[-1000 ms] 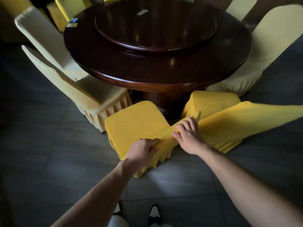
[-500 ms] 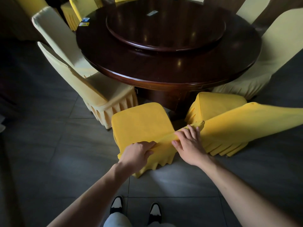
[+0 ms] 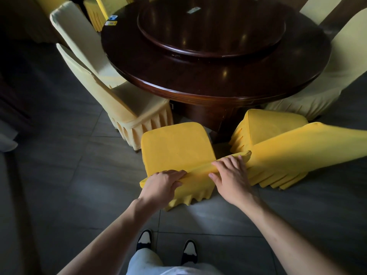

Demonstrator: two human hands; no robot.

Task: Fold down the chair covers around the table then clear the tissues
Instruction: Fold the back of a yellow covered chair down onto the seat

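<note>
A person bends over a yellow chair cover (image 3: 178, 149) just in front of the round desk (image 3: 216, 80), apparently to press its top fold down. The left hand (image 3: 161, 185) curls around the fold's near end, gripping it; the right hand (image 3: 230, 175) lies nearly flat, fingers spread, on the same fold. Small packets, possibly tissues (image 3: 111, 20), sit at the desk's far-left rim.

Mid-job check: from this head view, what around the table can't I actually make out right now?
- Small packets on the far table edge: too small to tell whether they are tissues.
- Far chairs: cut off by the top edge.
- Yellow cover fold: partly hidden under the left hand and right hand.
- Table base: in shadow.
</note>
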